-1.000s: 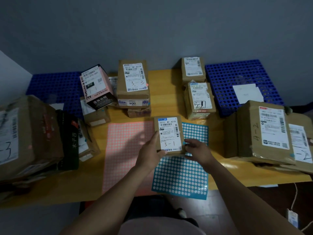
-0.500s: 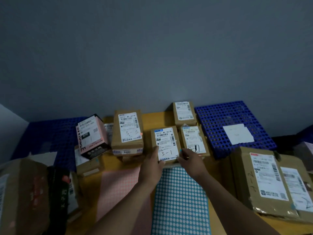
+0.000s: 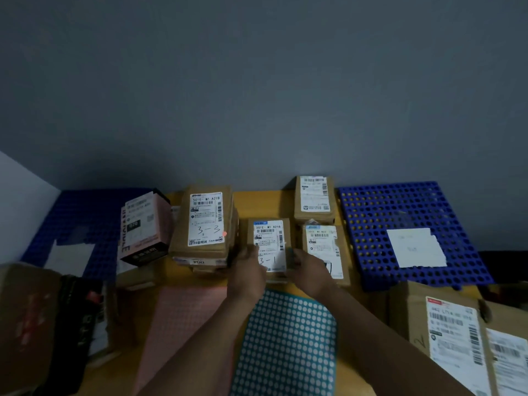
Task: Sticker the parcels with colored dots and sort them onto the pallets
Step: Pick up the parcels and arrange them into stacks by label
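Each grip, left hand [image 3: 249, 268] and right hand [image 3: 310, 267], is clamped on the parcel [image 3: 270, 242]; lower it flat onto the surface [image 3: 257, 202].

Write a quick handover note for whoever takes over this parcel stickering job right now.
Left hand and right hand both grip the 3-1 parcel, beside the 3-3 parcel.
Done: the 3-3 parcel carries a pink dot.
Unclear: any dot on 3-1.
Left: right pallet holds only paper; big box is not on it; teal sheet and pink sheet lie in front.
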